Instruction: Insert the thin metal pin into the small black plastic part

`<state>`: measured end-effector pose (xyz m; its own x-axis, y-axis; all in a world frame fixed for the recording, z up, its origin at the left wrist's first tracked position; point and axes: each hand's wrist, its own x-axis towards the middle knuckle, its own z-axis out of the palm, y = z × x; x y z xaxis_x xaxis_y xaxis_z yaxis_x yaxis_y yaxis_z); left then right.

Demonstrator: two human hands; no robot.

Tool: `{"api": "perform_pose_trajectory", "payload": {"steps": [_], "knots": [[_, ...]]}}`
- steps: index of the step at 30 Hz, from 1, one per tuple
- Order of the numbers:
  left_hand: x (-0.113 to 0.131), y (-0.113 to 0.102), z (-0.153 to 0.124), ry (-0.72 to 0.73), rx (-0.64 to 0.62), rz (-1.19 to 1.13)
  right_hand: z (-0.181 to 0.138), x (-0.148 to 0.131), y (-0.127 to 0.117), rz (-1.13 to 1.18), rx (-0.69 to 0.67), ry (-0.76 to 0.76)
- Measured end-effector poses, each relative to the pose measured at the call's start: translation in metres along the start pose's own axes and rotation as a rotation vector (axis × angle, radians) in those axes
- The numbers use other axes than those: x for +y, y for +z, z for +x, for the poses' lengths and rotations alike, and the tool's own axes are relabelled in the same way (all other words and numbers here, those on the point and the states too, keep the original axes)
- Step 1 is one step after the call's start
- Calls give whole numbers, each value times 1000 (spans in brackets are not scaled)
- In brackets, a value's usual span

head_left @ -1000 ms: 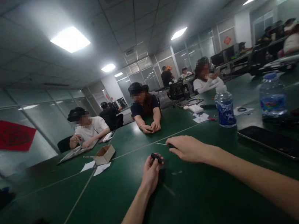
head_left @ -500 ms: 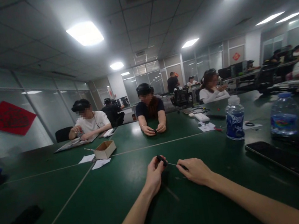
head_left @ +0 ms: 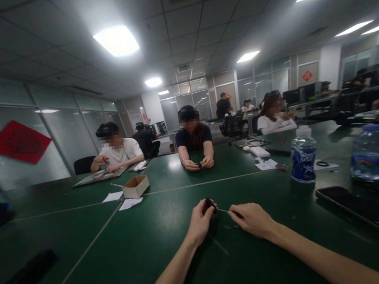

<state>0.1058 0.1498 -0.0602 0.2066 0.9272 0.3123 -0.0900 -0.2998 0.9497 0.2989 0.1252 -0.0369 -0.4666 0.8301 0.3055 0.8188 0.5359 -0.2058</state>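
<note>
Between the fingers of my left hand (head_left: 201, 222) is a small black part (head_left: 211, 204), its exact kind too small to make out. My right hand (head_left: 253, 217) is closed round the dark handle of a screwdriver (head_left: 223, 210). Its thin metal shaft points left and meets the black part, or comes very close to it; the tip is hidden. Both hands are just above the green table (head_left: 175, 238), near its middle.
A small open box (head_left: 135, 187) stands on paper ahead left. To the right are a blue-labelled bottle (head_left: 303, 156), a water bottle (head_left: 368, 154) and a phone (head_left: 369, 213). Dark objects (head_left: 25, 278) lie at left. Across the table sits a person (head_left: 194, 139) handling something small.
The whole view has shifted slightly, so things appear a little further right. My hands keep the same hold on the black part and the screwdriver.
</note>
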Motion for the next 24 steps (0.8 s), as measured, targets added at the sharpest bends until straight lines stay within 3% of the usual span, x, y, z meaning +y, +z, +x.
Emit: {"api": "perform_pose_trajectory", "payload": {"steps": [6, 16, 24], "knots": [[5, 0, -1, -20, -14, 27, -1, 1, 0, 32, 5, -19], [-9, -5, 2, 5, -68, 150, -2, 2, 2, 48, -2, -29], [-11, -3, 4, -33, 14, 225, -1, -2, 1, -18, 9, -4]]}}
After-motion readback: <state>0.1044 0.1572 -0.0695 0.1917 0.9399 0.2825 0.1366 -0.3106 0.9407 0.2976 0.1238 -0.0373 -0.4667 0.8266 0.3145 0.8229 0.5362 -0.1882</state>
